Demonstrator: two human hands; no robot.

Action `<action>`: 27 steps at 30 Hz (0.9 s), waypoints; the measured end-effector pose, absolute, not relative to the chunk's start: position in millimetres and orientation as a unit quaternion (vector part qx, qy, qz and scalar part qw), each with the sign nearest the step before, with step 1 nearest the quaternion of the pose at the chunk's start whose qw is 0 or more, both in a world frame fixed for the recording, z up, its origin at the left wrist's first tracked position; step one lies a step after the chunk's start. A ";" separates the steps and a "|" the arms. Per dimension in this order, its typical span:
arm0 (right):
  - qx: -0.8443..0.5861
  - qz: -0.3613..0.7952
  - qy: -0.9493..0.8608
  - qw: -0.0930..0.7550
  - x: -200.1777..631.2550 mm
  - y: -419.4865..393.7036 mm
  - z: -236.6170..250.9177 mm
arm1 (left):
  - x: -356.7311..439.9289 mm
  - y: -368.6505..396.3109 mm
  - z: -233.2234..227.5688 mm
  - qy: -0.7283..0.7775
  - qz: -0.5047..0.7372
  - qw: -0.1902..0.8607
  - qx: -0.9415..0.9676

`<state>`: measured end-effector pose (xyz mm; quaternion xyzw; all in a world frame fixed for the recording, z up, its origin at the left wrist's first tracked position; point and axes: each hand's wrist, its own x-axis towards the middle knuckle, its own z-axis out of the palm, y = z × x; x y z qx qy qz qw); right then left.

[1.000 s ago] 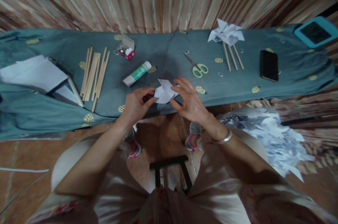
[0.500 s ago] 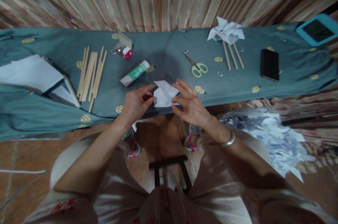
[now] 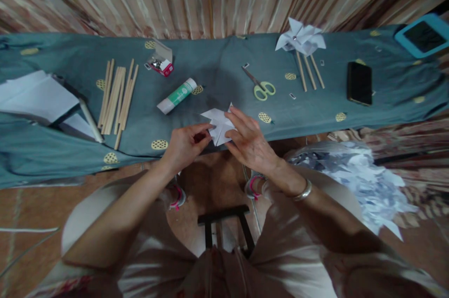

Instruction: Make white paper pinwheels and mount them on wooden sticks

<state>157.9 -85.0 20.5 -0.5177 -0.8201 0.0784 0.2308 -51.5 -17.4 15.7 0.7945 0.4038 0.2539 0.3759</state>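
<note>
A small folded paper pinwheel (image 3: 220, 126) of white paper lies at the front edge of the cloth-covered table, between my hands. My left hand (image 3: 187, 145) pinches its left side with thumb and forefinger. On the right side, the fingers of my right hand (image 3: 249, 139) are closed on the paper's edge and cover part of it. A glue stick (image 3: 177, 95) with a green label lies beyond my left hand. Green-handled scissors (image 3: 260, 86) rest beyond my right hand, with the blades pointing away to the left.
Wooden sticks (image 3: 117, 99) and white paper sheets (image 3: 38, 97) lie on the left. A small open box of metal pins (image 3: 160, 61) sits at the back. Pinwheels on sticks (image 3: 300, 40), a phone (image 3: 359, 83) and a blue-framed tablet (image 3: 424, 36) are on the right. Paper pieces (image 3: 368, 185) fill a bag below.
The paper has turned between my hands, and one point now sticks up beside my right fingers. My left hand has shifted slightly right and toward me.
</note>
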 end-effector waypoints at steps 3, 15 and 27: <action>-0.541 0.091 -0.797 0.252 156.3 -86.1 18.8 | -52.3 -16.8 16.4 0.361 0.272 0.325 0.831; -0.623 0.181 -0.684 0.333 158.3 -87.0 7.0 | -47.9 -19.0 14.7 0.288 0.227 0.124 0.922; -0.667 0.150 -0.642 0.347 154.1 -75.4 7.8 | -43.1 -20.6 14.1 0.261 0.211 0.115 0.935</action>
